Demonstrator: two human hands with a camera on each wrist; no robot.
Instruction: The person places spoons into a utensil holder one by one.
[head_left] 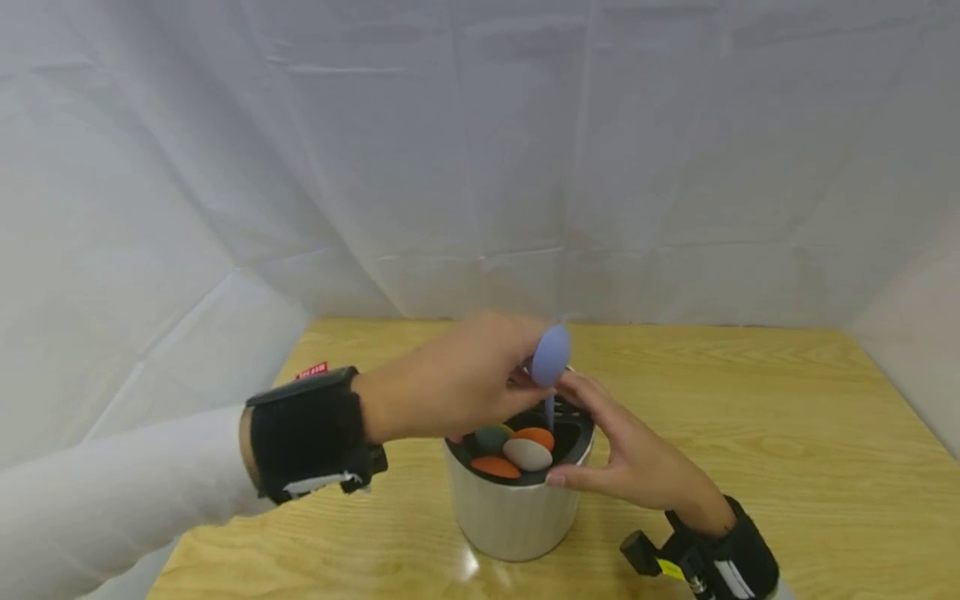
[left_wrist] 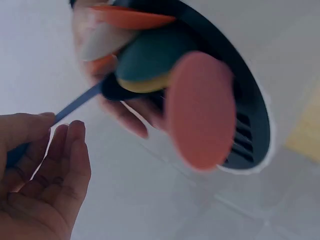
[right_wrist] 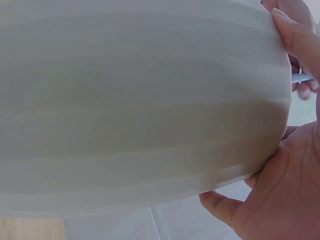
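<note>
Item: blue spoon, bowl end up, handle running down into the slotted dark insert of the holder.
Location: above the mouth of the white ribbed holder, which stands on the wooden counter near its front edge.
Left hand: fingers pinching the thin blue handle between thumb and fingertips, as the left wrist view shows.
Right hand: fingers relaxed and fairly straight, cupped against the holder's rim and side; the palm lies along the ribbed wall in the right wrist view (bracing it, not clasping it).
Companions in holder: an orange spoon, a second orange spoon, a beige spoon and a dark green spoon, bowls up and crowded together.
Handling, spoon: judged light and stiff, with a matte finish that should not slip; the slim handle is the natural place to take hold, just below the bowl.
Handling, holder: looks rigid and smooth-walled, possibly ceramic (breakable if tipped); best steadied at the rim or side wall.
Caution: the neighbouring bowls sit close and could catch the blue one.
Surroundings: white cloth backdrop behind and to both sides; black wrist straps on both arms.
</note>
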